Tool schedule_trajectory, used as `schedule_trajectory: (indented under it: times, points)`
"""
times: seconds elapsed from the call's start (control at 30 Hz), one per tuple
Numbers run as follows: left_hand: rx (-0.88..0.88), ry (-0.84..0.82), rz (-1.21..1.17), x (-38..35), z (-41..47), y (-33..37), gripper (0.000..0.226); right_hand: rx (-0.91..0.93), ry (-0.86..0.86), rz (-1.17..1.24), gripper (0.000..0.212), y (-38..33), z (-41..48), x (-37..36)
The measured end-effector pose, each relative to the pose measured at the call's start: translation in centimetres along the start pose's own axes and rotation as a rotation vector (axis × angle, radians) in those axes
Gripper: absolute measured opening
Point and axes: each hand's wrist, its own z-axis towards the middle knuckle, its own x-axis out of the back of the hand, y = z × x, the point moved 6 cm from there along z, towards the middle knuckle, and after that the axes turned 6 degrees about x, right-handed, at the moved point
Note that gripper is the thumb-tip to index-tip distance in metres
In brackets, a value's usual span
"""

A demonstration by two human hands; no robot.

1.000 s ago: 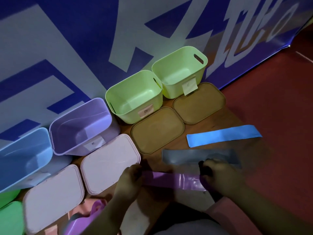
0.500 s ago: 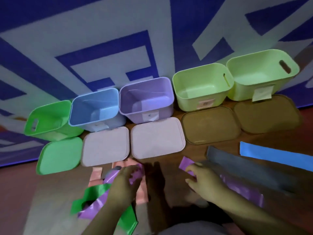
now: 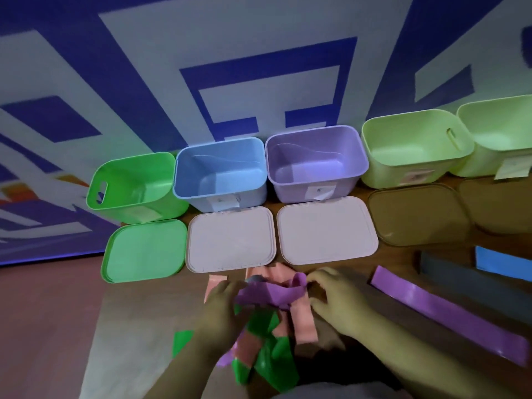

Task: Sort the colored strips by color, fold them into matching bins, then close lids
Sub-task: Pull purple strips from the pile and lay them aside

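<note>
5 bins [image 3: 221, 174] open-topped, lids [image 3: 230, 240] flat before them

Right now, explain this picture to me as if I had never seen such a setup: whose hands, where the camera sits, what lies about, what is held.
There is no machine here. A person wears one camera on the head, looking down at their own two bare hands. The left hand and the right hand together hold a crumpled purple strip above a heap of green strips and pink strips. Against the wall stand open bins: a green bin, a blue bin, a purple bin and two pale green ones. Their lids lie flat in front of them. To the right lie another purple strip, a grey strip and a blue strip.
</note>
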Motion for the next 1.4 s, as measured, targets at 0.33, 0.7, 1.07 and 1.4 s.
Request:
schedule_trajectory:
  times: [0.33, 0.7, 1.07, 1.4]
  points:
    - [-0.222, -0.231, 0.090, 0.3, 4.8, -1.3, 0.054, 0.023, -0.062, -0.191, 0.041, -4.8, 3.1, -1.3]
    - [-0.267, -0.159, 0.095, -2.1, 5.9, -1.2, 0.026, -0.050, -0.146, -0.130, 0.031, -2.9, 4.1, -1.7]
    - [-0.033, -0.220, -0.158, 1.4, 2.7, -0.8, 0.029, -0.123, -0.197, 0.192, 0.031, -2.9, 2.6, -0.2]
    - [-0.061, -0.124, -0.165, 4.4, 0.2, 1.6, 0.009, -0.115, -0.103, 0.322, 0.043, -4.2, 0.8, 1.9]
